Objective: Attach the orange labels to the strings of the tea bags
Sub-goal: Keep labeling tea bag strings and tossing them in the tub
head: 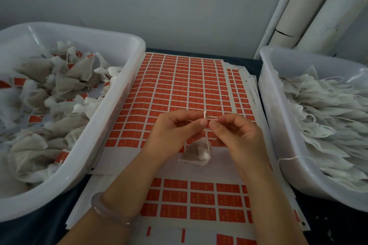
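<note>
While string (205,116) in left hand (175,133) and right hand (237,135), tea bag (194,153) just below.

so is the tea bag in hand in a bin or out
Out: the tea bag is over the label sheet, its string pinched by left hand and right hand.
</note>
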